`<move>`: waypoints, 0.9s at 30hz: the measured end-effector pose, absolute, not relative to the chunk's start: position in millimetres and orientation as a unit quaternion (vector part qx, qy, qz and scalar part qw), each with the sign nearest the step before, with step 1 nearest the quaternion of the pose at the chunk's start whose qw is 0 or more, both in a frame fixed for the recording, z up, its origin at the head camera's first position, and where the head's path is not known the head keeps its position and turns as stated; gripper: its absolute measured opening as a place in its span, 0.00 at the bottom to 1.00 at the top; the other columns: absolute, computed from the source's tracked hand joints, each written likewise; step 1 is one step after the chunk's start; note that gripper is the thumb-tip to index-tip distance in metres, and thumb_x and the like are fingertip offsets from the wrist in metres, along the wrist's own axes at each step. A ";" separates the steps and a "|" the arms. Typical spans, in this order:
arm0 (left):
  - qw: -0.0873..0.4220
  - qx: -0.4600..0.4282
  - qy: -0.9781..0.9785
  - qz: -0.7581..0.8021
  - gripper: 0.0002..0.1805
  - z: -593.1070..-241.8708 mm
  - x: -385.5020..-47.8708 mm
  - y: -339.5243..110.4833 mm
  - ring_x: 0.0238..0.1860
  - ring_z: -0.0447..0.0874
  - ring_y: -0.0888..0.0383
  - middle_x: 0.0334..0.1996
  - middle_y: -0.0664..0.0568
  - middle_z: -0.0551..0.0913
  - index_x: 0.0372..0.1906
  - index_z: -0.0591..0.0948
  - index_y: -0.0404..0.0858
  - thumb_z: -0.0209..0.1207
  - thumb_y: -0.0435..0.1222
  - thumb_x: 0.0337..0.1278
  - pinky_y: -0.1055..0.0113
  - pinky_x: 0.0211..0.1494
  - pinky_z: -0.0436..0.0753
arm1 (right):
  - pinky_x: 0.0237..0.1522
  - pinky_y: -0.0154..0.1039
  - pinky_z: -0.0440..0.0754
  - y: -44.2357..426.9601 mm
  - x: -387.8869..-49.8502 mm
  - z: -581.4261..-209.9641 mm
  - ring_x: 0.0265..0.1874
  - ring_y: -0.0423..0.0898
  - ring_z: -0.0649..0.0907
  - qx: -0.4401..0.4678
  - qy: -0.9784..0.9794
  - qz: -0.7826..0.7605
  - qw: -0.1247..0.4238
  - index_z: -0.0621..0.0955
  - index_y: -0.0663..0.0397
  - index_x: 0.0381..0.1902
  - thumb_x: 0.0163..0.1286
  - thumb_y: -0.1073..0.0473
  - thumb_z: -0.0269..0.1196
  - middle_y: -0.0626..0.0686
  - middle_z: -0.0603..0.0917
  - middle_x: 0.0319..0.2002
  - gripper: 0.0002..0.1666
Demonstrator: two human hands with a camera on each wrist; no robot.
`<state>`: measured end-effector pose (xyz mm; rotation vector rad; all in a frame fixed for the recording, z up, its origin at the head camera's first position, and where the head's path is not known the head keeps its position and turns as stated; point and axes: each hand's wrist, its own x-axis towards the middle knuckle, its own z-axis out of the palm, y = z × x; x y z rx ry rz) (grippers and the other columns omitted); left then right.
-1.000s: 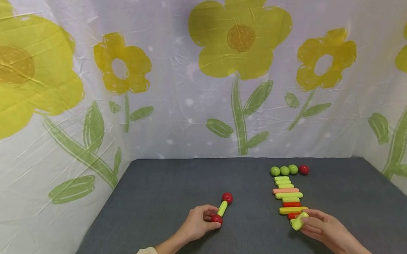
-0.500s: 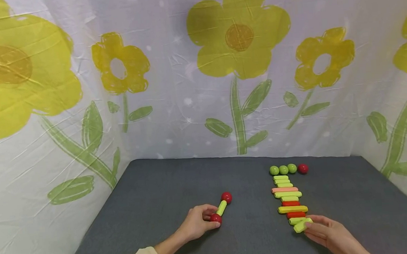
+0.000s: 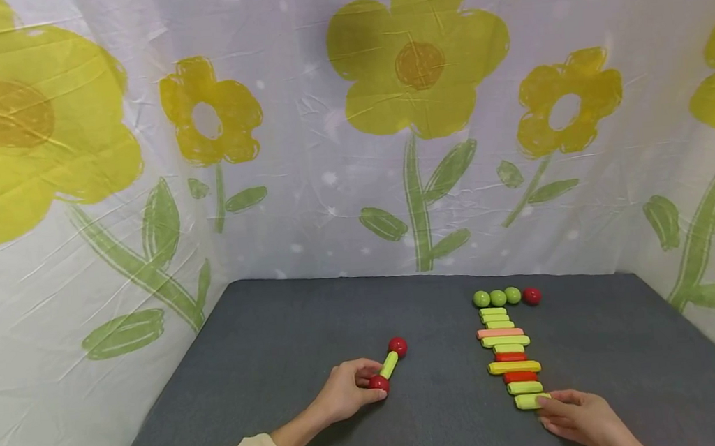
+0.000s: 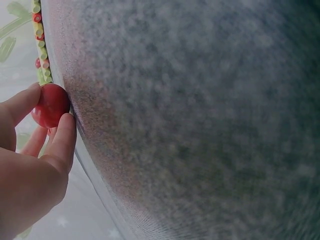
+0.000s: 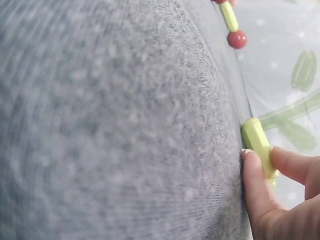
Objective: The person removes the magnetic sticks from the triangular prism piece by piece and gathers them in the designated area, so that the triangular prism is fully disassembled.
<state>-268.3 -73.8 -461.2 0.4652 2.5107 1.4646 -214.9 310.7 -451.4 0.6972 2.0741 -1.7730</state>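
Observation:
My left hand [image 3: 344, 394] pinches a red ball [image 4: 51, 106] between thumb and fingers, low over the dark cloth. That ball is joined by a yellow-green stick [image 3: 390, 365] to a second red ball [image 3: 397, 347]. At the near end of a column of sticks, my right hand [image 3: 583, 416] pinches the right end of a yellow-green stick [image 5: 258, 145], which lies level on the cloth. Just beyond it is another yellow-green stick [image 3: 524, 388], followed by a red stick [image 3: 521, 377] and a longer yellow stick [image 3: 514, 367].
The column continues away with more yellow-green sticks, a red one and a salmon stick [image 3: 500, 333]. Behind it stand three green balls [image 3: 497, 298] in a row with a red ball [image 3: 532, 296]. A flower-printed curtain [image 3: 304, 185] encloses the dark table [image 3: 265, 328].
The right hand has brought its yellow-green stick down and toward me, turning it from a slant to lie parallel with the others at the column's near end. The left hand stays put.

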 end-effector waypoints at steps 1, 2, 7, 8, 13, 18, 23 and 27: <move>0.097 0.158 0.849 0.495 0.21 -461.0 -268.2 -73.7 0.39 0.82 0.54 0.38 0.51 0.81 0.49 0.81 0.34 0.71 0.31 0.46 0.58 0.44 0.81 | 0.41 0.41 0.82 310.8 -214.7 -451.9 0.32 0.47 0.84 0.244 0.728 -0.620 0.160 0.62 0.82 0.58 0.64 0.57 0.66 0.56 0.84 0.30 0.39; 0.096 0.159 0.849 0.494 0.21 -461.1 -268.3 -73.8 0.39 0.82 0.54 0.38 0.51 0.81 0.49 0.81 0.34 0.71 0.31 0.45 0.58 0.44 0.81 | 0.41 0.41 0.82 311.0 -214.8 -452.7 0.31 0.46 0.85 0.244 0.729 -0.619 0.159 0.62 0.82 0.58 0.64 0.56 0.66 0.56 0.84 0.30 0.39; 0.096 0.157 0.849 0.495 0.21 -460.0 -267.5 -73.4 0.39 0.81 0.54 0.38 0.51 0.82 0.49 0.81 0.34 0.71 0.31 0.46 0.58 0.44 0.81 | 0.41 0.41 0.82 310.7 -214.0 -454.7 0.32 0.46 0.85 0.244 0.727 -0.624 0.153 0.64 0.84 0.57 0.65 0.56 0.66 0.56 0.85 0.30 0.39; 0.097 0.157 0.849 0.495 0.21 -459.9 -267.5 -73.4 0.39 0.81 0.54 0.38 0.51 0.81 0.49 0.81 0.34 0.71 0.31 0.46 0.57 0.44 0.81 | 0.41 0.41 0.82 310.5 -213.8 -454.5 0.32 0.46 0.85 0.245 0.726 -0.624 0.154 0.64 0.84 0.58 0.65 0.56 0.66 0.56 0.85 0.31 0.39; 0.099 0.158 0.849 0.495 0.22 -459.9 -266.9 -73.3 0.40 0.81 0.54 0.39 0.51 0.81 0.49 0.81 0.34 0.71 0.31 0.46 0.57 0.45 0.81 | 0.42 0.41 0.82 310.8 -214.5 -454.5 0.32 0.46 0.85 0.251 0.718 -0.630 0.157 0.64 0.85 0.58 0.67 0.60 0.63 0.57 0.85 0.31 0.35; 0.097 0.161 0.848 0.496 0.22 -460.1 -266.2 -73.4 0.40 0.81 0.55 0.39 0.51 0.82 0.49 0.80 0.34 0.71 0.31 0.46 0.58 0.44 0.81 | 0.43 0.43 0.82 313.3 -214.9 -455.5 0.33 0.48 0.85 0.249 0.713 -0.637 0.155 0.60 0.85 0.60 0.69 0.63 0.60 0.59 0.85 0.33 0.34; 0.097 0.159 0.849 0.495 0.21 -460.9 -266.6 -73.3 0.39 0.81 0.55 0.38 0.51 0.82 0.49 0.81 0.34 0.71 0.31 0.46 0.58 0.44 0.81 | 0.41 0.42 0.82 313.0 -212.8 -454.4 0.31 0.48 0.85 0.259 0.713 -0.634 0.152 0.59 0.83 0.60 0.72 0.62 0.57 0.59 0.83 0.32 0.32; 0.096 0.157 0.850 0.493 0.21 -461.4 -266.9 -73.6 0.39 0.81 0.55 0.38 0.52 0.82 0.49 0.81 0.35 0.71 0.31 0.46 0.58 0.44 0.81 | 0.39 0.38 0.82 311.8 -210.1 -453.9 0.29 0.46 0.84 0.272 0.731 -0.597 0.185 0.65 0.81 0.56 0.75 0.55 0.54 0.59 0.83 0.31 0.29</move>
